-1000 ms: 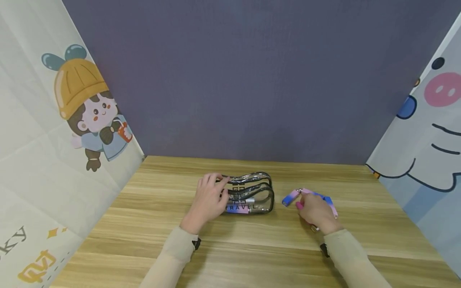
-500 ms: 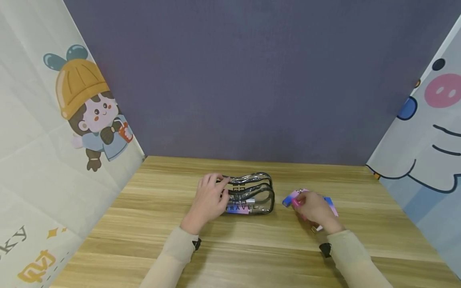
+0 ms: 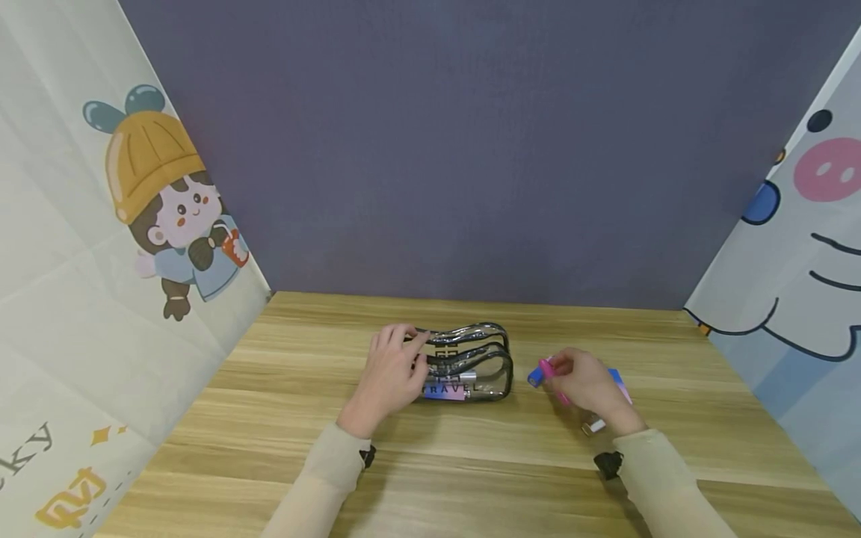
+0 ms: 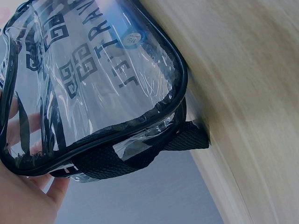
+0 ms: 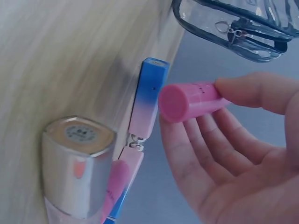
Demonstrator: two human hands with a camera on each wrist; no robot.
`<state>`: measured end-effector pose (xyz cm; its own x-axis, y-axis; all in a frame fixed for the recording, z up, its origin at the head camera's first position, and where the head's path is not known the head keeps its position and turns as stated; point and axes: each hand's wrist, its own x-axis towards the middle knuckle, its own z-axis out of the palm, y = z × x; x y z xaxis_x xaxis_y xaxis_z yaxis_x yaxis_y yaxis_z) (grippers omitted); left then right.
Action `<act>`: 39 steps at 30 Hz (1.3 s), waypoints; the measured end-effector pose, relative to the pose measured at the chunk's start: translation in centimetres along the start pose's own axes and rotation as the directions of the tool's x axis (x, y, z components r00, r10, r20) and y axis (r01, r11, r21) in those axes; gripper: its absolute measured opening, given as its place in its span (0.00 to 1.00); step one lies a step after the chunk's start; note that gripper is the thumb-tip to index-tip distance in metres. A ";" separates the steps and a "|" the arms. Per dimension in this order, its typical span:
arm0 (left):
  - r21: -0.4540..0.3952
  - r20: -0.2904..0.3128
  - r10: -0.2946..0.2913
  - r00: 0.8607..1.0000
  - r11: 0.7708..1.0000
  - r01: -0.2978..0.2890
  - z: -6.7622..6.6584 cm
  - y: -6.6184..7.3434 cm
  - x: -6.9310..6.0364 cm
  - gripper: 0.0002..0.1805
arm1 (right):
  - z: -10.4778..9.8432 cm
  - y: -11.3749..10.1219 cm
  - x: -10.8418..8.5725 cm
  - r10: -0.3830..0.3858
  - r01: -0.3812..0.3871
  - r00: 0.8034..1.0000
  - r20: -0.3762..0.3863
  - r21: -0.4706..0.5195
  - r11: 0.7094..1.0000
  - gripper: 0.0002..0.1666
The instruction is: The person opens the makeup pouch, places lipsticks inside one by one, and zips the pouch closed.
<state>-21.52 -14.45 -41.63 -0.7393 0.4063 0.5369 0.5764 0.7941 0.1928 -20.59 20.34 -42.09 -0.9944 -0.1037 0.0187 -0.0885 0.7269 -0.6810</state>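
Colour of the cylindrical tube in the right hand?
Pink cylindrical tube, clearest in the right wrist view.

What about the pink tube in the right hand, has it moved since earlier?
Yes: in the head view, the tube shifted left, closer to the unmoved clear bag.

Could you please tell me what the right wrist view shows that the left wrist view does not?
Only the right wrist view shows the right hand, its fingers holding a pink tube, plus blue-and-pink tubes and a silver-topped bottle.

Only the left wrist view shows the left hand and dark lettering.

Both show the clear pouch, wooden table and grey backdrop.
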 end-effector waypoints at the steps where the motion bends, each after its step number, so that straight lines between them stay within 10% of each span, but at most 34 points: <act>1: 0.000 0.001 0.000 1.000 1.000 0.000 0.0 0.0 0.0 0.23 | 0.0 -0.1 0.0 -0.006 0.006 1.000 -0.005 0.003 1.000 0.19; 39: 0.006 0.000 0.001 1.000 1.000 -0.001 0.1 -0.1 -0.1 0.23 | -0.2 -3.4 0.5 -0.183 0.238 0.955 -0.233 0.234 0.943 0.19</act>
<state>-21.56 -14.47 -41.77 -0.7390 0.4069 0.5369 0.5749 0.7963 0.1879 -20.78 17.90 -39.62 -0.9468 -0.0743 0.3131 -0.3068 0.5017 -0.8088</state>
